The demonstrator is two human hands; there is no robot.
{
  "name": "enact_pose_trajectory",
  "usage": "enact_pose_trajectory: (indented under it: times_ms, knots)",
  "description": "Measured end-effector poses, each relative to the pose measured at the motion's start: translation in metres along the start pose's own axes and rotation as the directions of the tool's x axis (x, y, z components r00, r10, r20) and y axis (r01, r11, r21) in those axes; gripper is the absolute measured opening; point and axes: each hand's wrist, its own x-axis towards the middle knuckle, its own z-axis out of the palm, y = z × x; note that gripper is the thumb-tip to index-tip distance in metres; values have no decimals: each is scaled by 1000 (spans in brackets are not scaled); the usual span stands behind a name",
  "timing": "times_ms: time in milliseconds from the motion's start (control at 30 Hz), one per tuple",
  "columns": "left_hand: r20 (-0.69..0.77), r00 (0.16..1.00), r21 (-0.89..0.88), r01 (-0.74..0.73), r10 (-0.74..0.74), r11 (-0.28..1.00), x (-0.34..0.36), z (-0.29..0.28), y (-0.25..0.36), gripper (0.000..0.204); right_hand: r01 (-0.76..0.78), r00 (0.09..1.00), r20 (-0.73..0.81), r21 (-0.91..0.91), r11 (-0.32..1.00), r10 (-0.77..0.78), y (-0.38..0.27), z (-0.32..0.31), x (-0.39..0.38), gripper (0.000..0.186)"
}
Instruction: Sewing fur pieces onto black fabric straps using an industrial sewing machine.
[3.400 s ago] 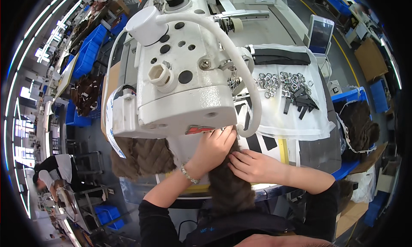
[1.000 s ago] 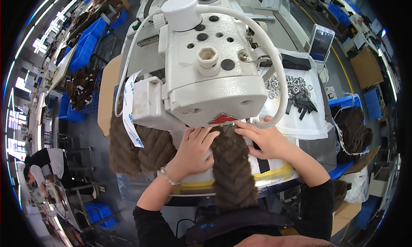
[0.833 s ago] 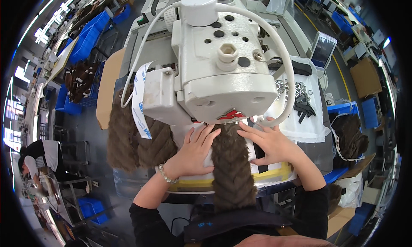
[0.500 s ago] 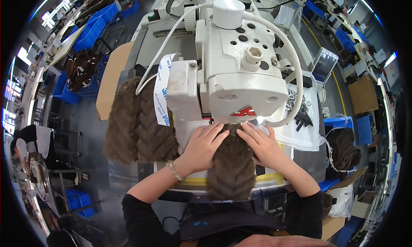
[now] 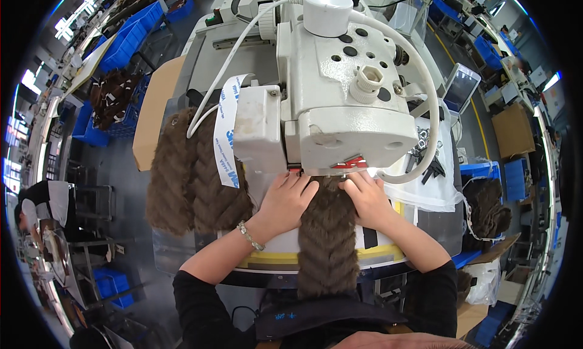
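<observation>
Machinery fills most of my view: a white sewing machine head point(image 5: 340, 88) looms over the table point(image 5: 267, 258), its lower edge hiding the needle from me. Left of it a heap of brown fur pieces point(image 5: 194, 179) drapes over the table edge, and a clear bag with small dark metal parts point(image 5: 425, 161) sits to the right. The brown fur strip point(image 5: 328, 233) runs from under the machine head, between the two hands, and hangs off the near edge toward the person's lap. I judge it soft, light and limp, with a pile that could slide over the smooth table, so flat pressure on both sides close to the machine looks like the best hold. The left hand point(image 5: 285, 200) lies flat on the strip's left edge, fingers together and extended. The right hand point(image 5: 367, 197) presses the right edge, fingers slightly spread, tips at the machine's base.
</observation>
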Motion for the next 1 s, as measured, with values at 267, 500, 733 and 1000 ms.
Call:
enact_pose_trajectory:
  times_ms: [267, 500, 733, 1000]
  knots:
    - [-17, 995, 198, -98, 103, 975, 2, 4, -3, 19, 47, 997, -64, 9, 999, -46, 2, 1, 2, 49]
    - [-38, 990, 230, -126, 138, 965, 0, 8, -4, 16, 75, 994, -73, -62, 995, -79, 0, 5, 1, 39]
    - [-54, 988, 235, -127, 143, 964, 2, 8, -2, 15, 140, 969, -160, -269, 953, -188, -4, 4, 2, 18]
    - [-72, 990, 184, -109, 124, 977, 4, 4, -2, 13, 138, 962, -181, -319, 938, -203, -7, 3, 3, 18]
